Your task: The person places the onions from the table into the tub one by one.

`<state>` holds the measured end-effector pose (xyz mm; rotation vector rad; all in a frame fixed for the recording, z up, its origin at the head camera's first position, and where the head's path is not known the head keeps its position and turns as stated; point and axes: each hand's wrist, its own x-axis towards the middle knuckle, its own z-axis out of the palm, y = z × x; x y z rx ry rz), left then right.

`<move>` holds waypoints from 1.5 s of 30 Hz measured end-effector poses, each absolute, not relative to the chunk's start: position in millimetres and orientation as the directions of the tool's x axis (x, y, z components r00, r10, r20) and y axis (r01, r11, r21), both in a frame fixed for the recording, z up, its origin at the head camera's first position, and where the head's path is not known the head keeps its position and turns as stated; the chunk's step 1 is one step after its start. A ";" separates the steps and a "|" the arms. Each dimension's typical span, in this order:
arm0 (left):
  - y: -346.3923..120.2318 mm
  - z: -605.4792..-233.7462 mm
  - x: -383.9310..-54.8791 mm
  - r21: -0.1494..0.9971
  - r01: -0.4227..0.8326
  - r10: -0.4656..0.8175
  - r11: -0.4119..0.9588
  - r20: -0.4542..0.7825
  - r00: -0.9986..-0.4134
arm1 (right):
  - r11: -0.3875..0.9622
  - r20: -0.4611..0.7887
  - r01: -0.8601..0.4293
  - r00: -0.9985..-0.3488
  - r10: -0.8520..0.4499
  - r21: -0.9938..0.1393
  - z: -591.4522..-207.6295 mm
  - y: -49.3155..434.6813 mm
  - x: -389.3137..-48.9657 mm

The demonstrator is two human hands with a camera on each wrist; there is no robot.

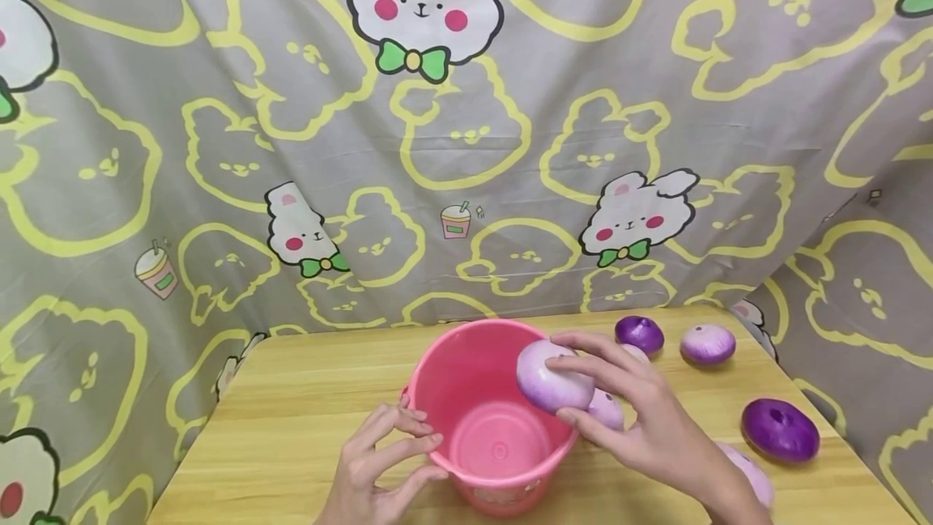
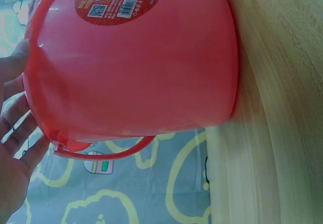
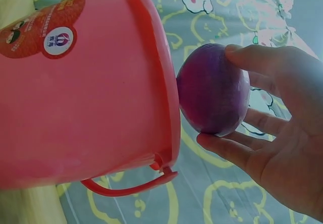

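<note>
A pink plastic bucket (image 1: 503, 472) stands upright on the table, its round inner floor showing. My left hand (image 1: 382, 460) holds the bucket's rim at the near left, fingertips on the edge; in the left wrist view the fingers (image 2: 17, 133) spread along the rim. My right hand (image 1: 634, 403) grips a white-and-purple toy onion (image 1: 550, 375) between thumb and fingers, at the bucket's right rim. In the right wrist view this onion (image 3: 214, 90) looks dark purple, close to the rim, with fingers on both sides.
Right of the bucket on the wooden table (image 1: 306, 420) lie several more onions: a dark purple one (image 1: 639, 335) at the back, a pale one (image 1: 707, 344), another dark one (image 1: 780, 430) and a pale one (image 1: 751, 476) partly behind the right arm. A patterned cloth (image 1: 466, 144) hangs behind.
</note>
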<state>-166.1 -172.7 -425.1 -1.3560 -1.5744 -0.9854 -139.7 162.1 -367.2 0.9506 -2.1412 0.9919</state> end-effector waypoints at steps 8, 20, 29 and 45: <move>-168.9 -410.7 -163.9 0.030 0.995 0.348 0.099 0.935 -0.063 | 0.414 0.746 -0.822 -0.546 -0.380 -0.391 -367.9 156.8 -140.6; -168.9 -405.6 -161.6 0.046 0.994 0.350 0.096 0.934 -0.077 | 0.408 0.706 -0.816 -0.567 -0.424 -0.409 -371.6 151.4 -139.8; -168.3 -405.0 -159.1 0.084 0.989 0.355 0.124 0.927 -0.123 | 0.443 0.621 -0.760 -0.646 -0.443 -0.475 -372.7 149.9 -135.9; -169.4 -406.9 -157.3 0.100 0.983 0.353 0.157 0.923 -0.150 | 0.415 0.600 -0.772 -0.636 -0.487 -0.481 -376.0 149.1 -138.0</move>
